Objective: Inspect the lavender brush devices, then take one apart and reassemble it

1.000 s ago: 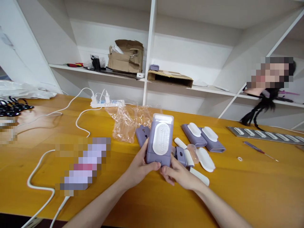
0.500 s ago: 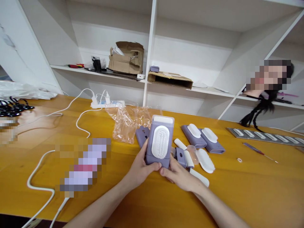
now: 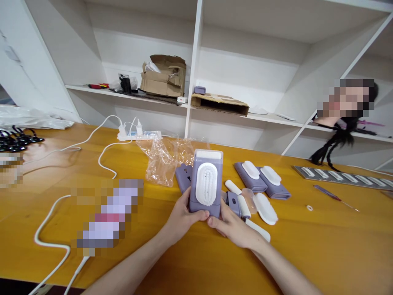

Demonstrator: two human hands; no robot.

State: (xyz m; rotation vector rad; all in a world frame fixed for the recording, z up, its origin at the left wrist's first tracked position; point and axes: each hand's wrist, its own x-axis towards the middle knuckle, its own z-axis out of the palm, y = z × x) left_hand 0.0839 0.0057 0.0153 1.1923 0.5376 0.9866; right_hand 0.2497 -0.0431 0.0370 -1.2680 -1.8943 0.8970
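Upright in front of me is a purple housing (image 3: 206, 209) with a white oval bristled insert (image 3: 206, 184) on its face and a clear cover over a white strip at its top. My left hand (image 3: 181, 216) grips its lower left side, thumb across the bottom edge. My right hand (image 3: 231, 223) closes on the lower right corner, its fingers mostly hidden behind. Just right of it lie a small purple part with a dark oval hole (image 3: 233, 200), white roller-like pieces (image 3: 244, 206) and a loose white oval piece (image 3: 265, 209). Partly hidden behind the housing is another purple part (image 3: 183, 176).
Two similar purple housings (image 3: 250, 176) lie at right, near a screwdriver (image 3: 328, 191), a small white ring (image 3: 309, 208) and a grey strip of white ovals (image 3: 337, 177). Clear plastic bags (image 3: 159, 164), a power strip (image 3: 144, 135), white cables and a blurred-out phone-like object (image 3: 110, 217) occupy the left.
The housing has tilted slightly and shifted a little left in both hands, so its face shows more squarely. The grip and the surrounding parts look the same.
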